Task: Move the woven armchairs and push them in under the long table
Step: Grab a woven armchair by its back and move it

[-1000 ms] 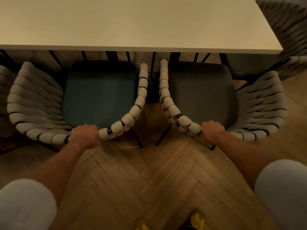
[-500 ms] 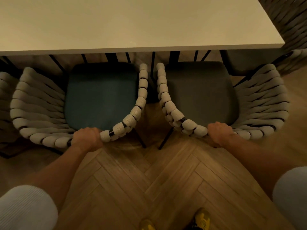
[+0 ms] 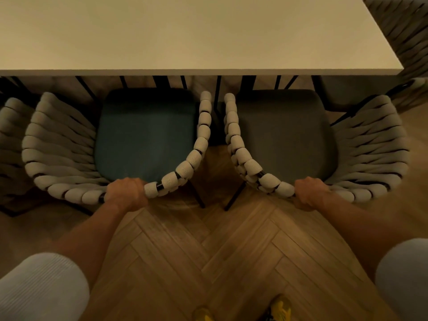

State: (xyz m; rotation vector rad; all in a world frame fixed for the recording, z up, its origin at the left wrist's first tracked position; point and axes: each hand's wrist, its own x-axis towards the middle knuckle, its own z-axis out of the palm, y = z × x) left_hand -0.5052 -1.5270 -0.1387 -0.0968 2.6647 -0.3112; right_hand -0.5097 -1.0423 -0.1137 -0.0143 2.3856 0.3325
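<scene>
Here I see both hands occupied, each one on its own chair. The left hand point(image 3: 126, 192) is curled around the near top rail of the left armchair point(image 3: 58, 144), the one with the teal cushion point(image 3: 146, 135). The right hand point(image 3: 310, 193) grips in the same way the near rail of the right armchair point(image 3: 375, 144), which has a grey cushion point(image 3: 280, 135). Both arms reach forward out of white ribbed sleeves point(image 3: 41, 286) at the near edge of the view.

The two armchairs stand side by side at the near long edge of the worktop point(image 3: 185, 35), with their open fronts turned to the far side. As the camera sees it, the far edges of the cushions lie just short of the worktop edge, so the seats are almost fully uncovered. The inner armrests are close but apart, and the gap between them becomes wider toward me.

Under the worktop there are thin black bars; I cannot tell which belong to the worktop and which to chairs. One more woven chair point(image 3: 9, 126) stands at the left, just beside the left armchair. Another woven chair point(image 3: 407, 31) is at the right end of the worktop. The floor point(image 3: 208, 251) is wooden herringbone parquet, and the tips of yellow shoes point(image 3: 280, 308) show at the near edge.
</scene>
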